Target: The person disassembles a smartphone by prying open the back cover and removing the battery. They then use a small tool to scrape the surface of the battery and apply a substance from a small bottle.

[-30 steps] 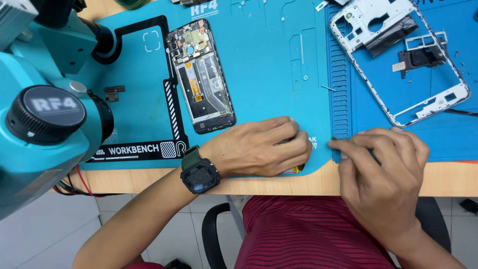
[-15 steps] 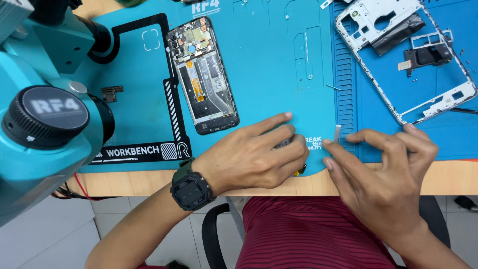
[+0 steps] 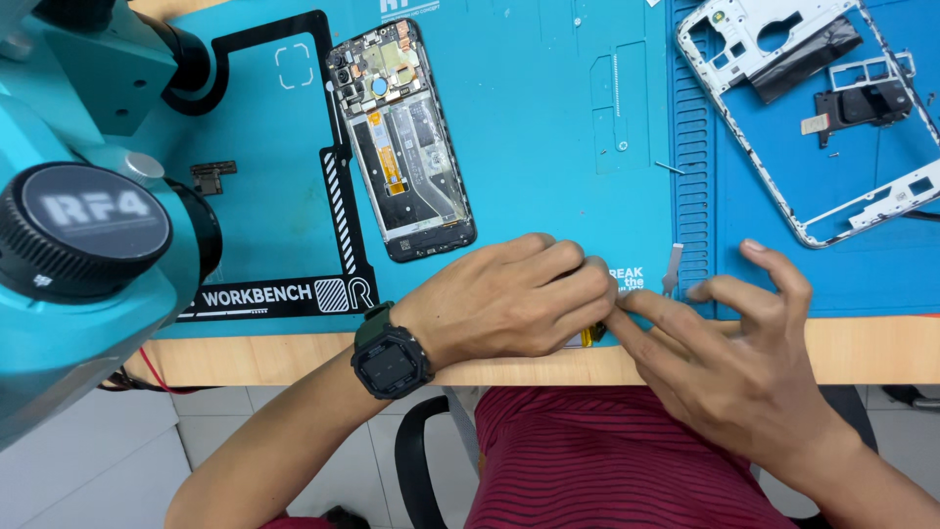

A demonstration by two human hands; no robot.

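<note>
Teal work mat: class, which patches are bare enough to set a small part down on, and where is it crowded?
Bare: the teal mat between the opened phone and the ribbed strip, and the strip between microscope and phone. Crowded: the near edge, where left hand and right hand meet, and around the white frame.

Matt rubbery mat [image 3: 548,147], bare wooden bench edge [image 3: 862,348]
</note>
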